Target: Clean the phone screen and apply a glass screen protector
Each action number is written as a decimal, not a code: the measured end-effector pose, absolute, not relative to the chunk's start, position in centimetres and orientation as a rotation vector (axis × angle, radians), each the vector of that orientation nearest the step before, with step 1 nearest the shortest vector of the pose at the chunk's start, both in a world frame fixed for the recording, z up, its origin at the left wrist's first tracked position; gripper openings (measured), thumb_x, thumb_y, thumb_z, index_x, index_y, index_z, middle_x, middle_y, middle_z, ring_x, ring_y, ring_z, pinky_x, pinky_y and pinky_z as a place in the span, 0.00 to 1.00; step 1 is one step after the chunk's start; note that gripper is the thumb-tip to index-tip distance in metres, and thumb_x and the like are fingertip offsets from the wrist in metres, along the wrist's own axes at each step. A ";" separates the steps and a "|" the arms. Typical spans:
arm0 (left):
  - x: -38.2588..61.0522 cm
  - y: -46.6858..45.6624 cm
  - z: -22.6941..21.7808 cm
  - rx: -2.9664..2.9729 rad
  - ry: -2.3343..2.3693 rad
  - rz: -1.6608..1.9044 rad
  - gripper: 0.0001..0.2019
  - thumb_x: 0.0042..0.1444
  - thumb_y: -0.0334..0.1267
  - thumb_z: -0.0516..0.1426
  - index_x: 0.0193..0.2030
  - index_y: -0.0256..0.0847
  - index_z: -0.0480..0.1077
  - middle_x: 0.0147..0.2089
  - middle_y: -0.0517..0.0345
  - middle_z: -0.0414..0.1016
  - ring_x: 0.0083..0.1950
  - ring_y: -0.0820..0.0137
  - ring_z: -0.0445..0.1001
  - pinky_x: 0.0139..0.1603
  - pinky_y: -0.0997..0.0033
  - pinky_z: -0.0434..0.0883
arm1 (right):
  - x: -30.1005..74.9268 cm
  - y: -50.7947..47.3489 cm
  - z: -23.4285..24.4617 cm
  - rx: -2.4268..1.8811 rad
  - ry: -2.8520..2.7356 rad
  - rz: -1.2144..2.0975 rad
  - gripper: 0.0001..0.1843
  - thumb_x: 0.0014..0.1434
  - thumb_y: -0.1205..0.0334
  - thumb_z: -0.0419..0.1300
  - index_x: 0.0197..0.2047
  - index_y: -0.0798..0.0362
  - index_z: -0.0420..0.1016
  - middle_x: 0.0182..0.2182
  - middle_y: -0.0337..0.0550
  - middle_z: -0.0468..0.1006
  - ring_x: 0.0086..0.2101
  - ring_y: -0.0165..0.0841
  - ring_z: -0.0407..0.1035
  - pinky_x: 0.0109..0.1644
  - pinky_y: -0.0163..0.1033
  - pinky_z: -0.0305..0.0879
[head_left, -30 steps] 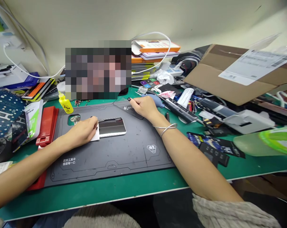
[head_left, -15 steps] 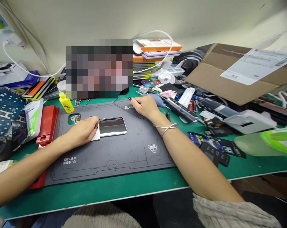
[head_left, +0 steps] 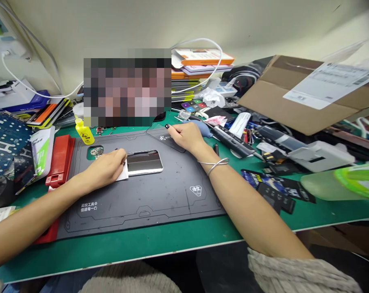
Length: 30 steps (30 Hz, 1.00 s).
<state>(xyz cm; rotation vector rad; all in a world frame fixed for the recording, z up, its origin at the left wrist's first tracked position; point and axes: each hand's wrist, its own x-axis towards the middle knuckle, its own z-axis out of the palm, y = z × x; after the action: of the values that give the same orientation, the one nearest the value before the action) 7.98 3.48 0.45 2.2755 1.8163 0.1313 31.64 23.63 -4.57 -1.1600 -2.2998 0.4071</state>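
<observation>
**Left hand [head_left: 106, 167] on white card [head_left: 122, 171] at phone [head_left: 144, 162]**

On my feed, left to right: a red plastic tray [head_left: 60, 160] and a yellow squeeze bottle [head_left: 85, 133] sit by the dark grey repair mat [head_left: 172, 195] on the green worktop [head_left: 141, 254]. Left hand is curled, fingers pinching the white card against the phone's left end. Phone lies flat mid-mat, glossy side up, silver edge showing. Right hand [head_left: 187, 136] rests palm-down, loosely open, at the mat's top edge, holding nothing I can see. Blue air blower [head_left: 202, 129] sits just beside it, then a black electric screwdriver [head_left: 231, 141]. Cardboard box [head_left: 294, 97] further right.
</observation>
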 end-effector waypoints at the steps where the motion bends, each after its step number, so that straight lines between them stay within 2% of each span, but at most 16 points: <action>1: 8.0 3.5 0.4 2.292 1.809 0.132 0.07 0.60 0.28 0.48 0.36 0.45 0.52 0.31 0.59 0.66 0.29 0.65 0.65 0.32 0.67 0.60 | 31.6 23.6 -4.6 -1.158 -2.300 0.406 0.29 0.64 0.53 0.52 0.13 0.52 0.52 0.16 0.36 0.51 0.23 0.29 0.44 0.31 0.41 0.40; 5: 7.9 3.5 0.2 2.320 1.785 0.153 0.07 0.60 0.29 0.47 0.36 0.45 0.52 0.31 0.59 0.65 0.28 0.65 0.64 0.32 0.67 0.59 | 31.6 23.6 -4.5 -1.153 -2.299 0.407 0.29 0.64 0.54 0.53 0.13 0.52 0.53 0.15 0.35 0.50 0.22 0.28 0.43 0.30 0.41 0.40; 12: 7.7 3.6 0.0 2.333 1.769 0.177 0.08 0.60 0.28 0.47 0.36 0.45 0.50 0.32 0.58 0.65 0.28 0.66 0.64 0.30 0.68 0.58 | 31.6 23.5 -4.4 -1.152 -2.289 0.410 0.27 0.61 0.53 0.51 0.15 0.51 0.46 0.16 0.35 0.48 0.22 0.27 0.42 0.30 0.40 0.40; 21: 7.8 3.6 -0.1 2.334 1.782 0.177 0.09 0.59 0.27 0.48 0.36 0.45 0.51 0.32 0.59 0.66 0.28 0.66 0.63 0.31 0.68 0.58 | 31.6 23.6 -4.6 -1.129 -2.299 0.415 0.26 0.61 0.52 0.50 0.16 0.50 0.45 0.16 0.35 0.46 0.21 0.28 0.44 0.30 0.40 0.41; 30: 7.8 3.3 -0.2 2.361 1.763 0.183 0.09 0.59 0.26 0.47 0.36 0.45 0.51 0.32 0.59 0.65 0.30 0.66 0.64 0.32 0.68 0.60 | 31.6 23.8 -4.9 -1.128 -2.296 0.411 0.28 0.62 0.50 0.51 0.15 0.51 0.47 0.16 0.35 0.49 0.22 0.28 0.44 0.30 0.41 0.41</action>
<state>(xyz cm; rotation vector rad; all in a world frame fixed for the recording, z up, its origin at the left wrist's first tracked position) 7.77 3.30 -0.17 2.3606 1.7629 0.1829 31.60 23.82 -4.90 -1.1278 -2.2956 0.4113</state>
